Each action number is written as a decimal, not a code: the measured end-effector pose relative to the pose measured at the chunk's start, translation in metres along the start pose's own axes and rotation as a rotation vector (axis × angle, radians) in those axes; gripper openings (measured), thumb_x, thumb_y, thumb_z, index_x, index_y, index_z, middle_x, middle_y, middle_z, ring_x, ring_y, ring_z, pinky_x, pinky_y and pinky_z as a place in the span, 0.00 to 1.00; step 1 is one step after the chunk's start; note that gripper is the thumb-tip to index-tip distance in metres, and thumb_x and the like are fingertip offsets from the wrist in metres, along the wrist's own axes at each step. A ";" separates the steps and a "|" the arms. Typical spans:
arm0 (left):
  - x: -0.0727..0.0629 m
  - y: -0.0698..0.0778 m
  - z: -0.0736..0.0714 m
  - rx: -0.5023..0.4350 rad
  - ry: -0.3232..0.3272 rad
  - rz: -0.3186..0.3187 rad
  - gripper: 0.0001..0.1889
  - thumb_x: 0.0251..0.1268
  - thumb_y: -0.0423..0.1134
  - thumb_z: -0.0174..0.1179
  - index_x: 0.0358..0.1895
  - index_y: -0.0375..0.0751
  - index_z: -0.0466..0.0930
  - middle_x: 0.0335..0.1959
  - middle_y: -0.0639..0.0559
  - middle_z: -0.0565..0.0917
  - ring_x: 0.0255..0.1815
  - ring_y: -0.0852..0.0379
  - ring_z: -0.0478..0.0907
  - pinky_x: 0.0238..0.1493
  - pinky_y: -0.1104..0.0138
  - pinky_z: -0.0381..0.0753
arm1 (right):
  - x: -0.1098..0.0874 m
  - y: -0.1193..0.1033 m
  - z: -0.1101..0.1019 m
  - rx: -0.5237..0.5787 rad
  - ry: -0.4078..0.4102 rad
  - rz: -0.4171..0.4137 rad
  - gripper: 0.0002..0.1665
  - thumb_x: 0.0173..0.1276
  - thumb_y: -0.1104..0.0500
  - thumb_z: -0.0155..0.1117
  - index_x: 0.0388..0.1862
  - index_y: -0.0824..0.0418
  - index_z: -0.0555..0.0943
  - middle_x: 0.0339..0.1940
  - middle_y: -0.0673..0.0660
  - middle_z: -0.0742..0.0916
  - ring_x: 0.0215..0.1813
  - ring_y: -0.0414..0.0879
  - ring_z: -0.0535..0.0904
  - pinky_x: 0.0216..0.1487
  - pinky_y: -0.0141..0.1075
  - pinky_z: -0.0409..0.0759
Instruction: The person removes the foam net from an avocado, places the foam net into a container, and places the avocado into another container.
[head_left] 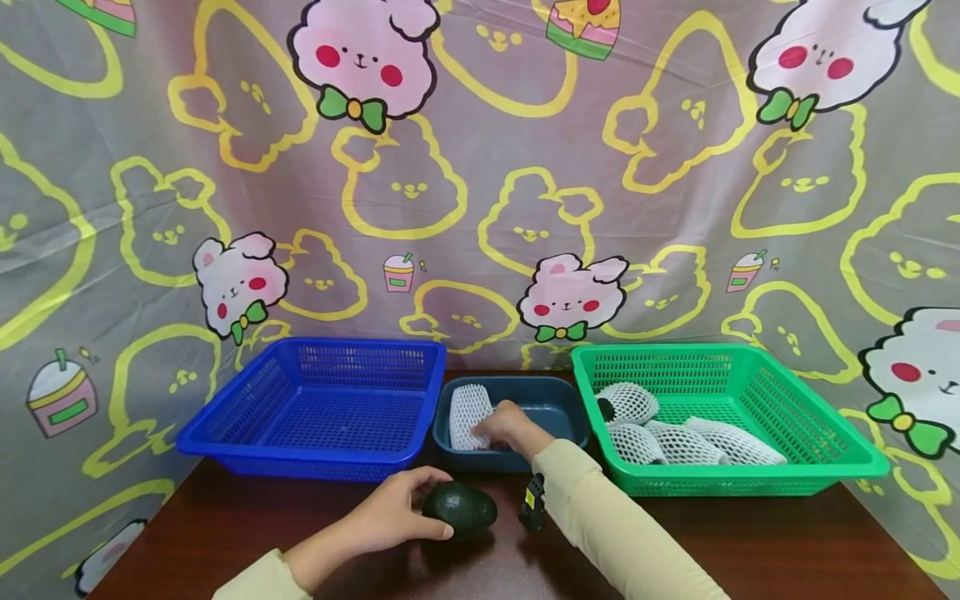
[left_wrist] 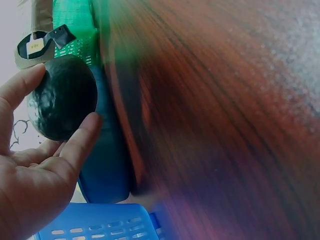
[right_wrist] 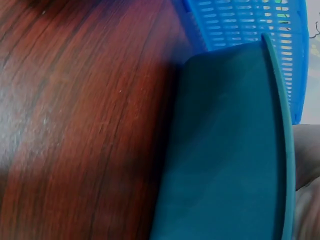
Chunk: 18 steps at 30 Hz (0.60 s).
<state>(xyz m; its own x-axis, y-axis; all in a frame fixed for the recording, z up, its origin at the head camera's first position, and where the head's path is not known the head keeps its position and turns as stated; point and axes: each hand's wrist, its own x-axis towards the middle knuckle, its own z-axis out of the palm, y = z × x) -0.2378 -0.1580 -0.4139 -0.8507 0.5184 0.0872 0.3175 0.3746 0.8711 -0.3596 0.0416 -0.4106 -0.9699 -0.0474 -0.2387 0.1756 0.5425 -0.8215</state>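
Observation:
A dark green avocado (head_left: 461, 507) is held in my left hand (head_left: 401, 512), above the table in front of the small dark-blue bin (head_left: 517, 461). In the left wrist view thumb and fingers grip the avocado (left_wrist: 62, 97) from its sides. My right hand (head_left: 513, 429) reaches over the near rim of that bin, its fingertips pinching the lower right edge of a white foam net sleeve (head_left: 468, 412) at the bin's left end. The right wrist view shows the bin's outer wall (right_wrist: 225, 145), which hides the fingertips; only part of the right hand (right_wrist: 306, 165) shows beyond the rim.
An open blue basket (head_left: 330, 417) stands left of the bin. To the right, a green basket (head_left: 810, 477) holds several items in white foam nets (head_left: 678, 442), some with dark ends showing. A patterned curtain (head_left: 465, 208) hangs behind the brown table (head_left: 247, 517).

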 end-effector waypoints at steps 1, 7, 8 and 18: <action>0.000 0.000 0.000 0.000 0.000 0.000 0.29 0.48 0.38 0.75 0.54 0.32 0.75 0.41 0.48 0.81 0.41 0.56 0.81 0.39 0.69 0.80 | 0.000 0.001 0.000 -0.030 0.009 -0.011 0.27 0.56 0.63 0.74 0.49 0.76 0.74 0.42 0.64 0.82 0.41 0.51 0.78 0.48 0.44 0.79; 0.000 0.000 0.000 -0.003 -0.005 -0.010 0.29 0.49 0.39 0.74 0.54 0.32 0.75 0.42 0.48 0.81 0.42 0.54 0.81 0.39 0.69 0.80 | -0.003 0.002 -0.001 -0.152 0.056 -0.070 0.31 0.53 0.58 0.77 0.48 0.76 0.75 0.42 0.63 0.81 0.41 0.51 0.74 0.51 0.45 0.76; -0.001 0.000 0.000 -0.006 -0.006 -0.011 0.29 0.49 0.39 0.74 0.55 0.32 0.75 0.42 0.48 0.81 0.42 0.54 0.81 0.39 0.69 0.80 | -0.004 0.001 -0.002 -0.158 0.056 -0.072 0.30 0.54 0.58 0.76 0.47 0.76 0.75 0.40 0.62 0.81 0.40 0.51 0.74 0.50 0.44 0.76; 0.001 0.000 -0.001 -0.017 -0.008 -0.011 0.29 0.48 0.37 0.74 0.55 0.31 0.74 0.42 0.48 0.81 0.42 0.55 0.81 0.39 0.69 0.80 | -0.009 -0.005 -0.011 -0.219 0.013 -0.033 0.32 0.60 0.52 0.73 0.52 0.74 0.73 0.37 0.61 0.80 0.35 0.51 0.76 0.39 0.43 0.79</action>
<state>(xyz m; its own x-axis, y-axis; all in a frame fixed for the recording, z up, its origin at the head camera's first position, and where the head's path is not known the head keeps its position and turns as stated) -0.2387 -0.1581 -0.4136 -0.8505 0.5207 0.0737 0.3011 0.3673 0.8800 -0.3539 0.0482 -0.3985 -0.9768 -0.0582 -0.2062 0.1046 0.7104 -0.6960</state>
